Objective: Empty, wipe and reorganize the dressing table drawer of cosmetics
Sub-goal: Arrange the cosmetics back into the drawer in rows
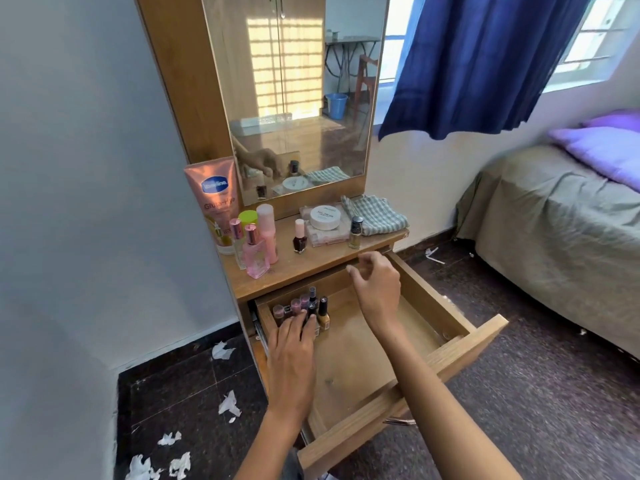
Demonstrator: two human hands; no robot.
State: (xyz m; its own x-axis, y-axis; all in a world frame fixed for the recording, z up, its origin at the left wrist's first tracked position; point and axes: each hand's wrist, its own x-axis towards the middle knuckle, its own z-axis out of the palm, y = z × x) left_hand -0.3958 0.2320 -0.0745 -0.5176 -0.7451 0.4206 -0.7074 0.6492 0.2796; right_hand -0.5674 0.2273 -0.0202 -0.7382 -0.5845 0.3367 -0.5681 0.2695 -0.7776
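Two hands: both reach over the open drawer (460, 327), which is pulled out from under the bench (318, 268) top toward the viewer and to the right.
Drawer axis: its long axis runs from the bench out to the near right, front panel nearest the camera; the wooden floor ahead of and between the hands is bare.
Left hand (292, 355): palm down, fingers straight and lightly spread, fingertips resting on the tops of the nail polish bottles (304, 308); it grips nothing.
Nail polish bottles: a tight cluster standing upright in the far left corner of the drawer, caps pointing up, right under the left fingertips; a yellow one stands at the cluster's right edge.
Right hand (375, 289): held above the far end of the drawer, just below the bench edge, fingers loosely curled with thumb and forefinger apart; it holds nothing.
Beyond the right hand: a dark nail polish bottle (299, 237), a white round jar (324, 217) lying on a clear case, a small dark-capped bottle (356, 232) and a folded checked cloth (375, 214), all on the bench top.
Beyond the left hand: a pink lotion tube (214, 199) and pink perfume bottles (255, 252), upright.
Left of the left hand: crumpled white tissues (228, 403) scattered on the dark floor.
Right of the right hand: a bed (554, 216) with purple pillows.
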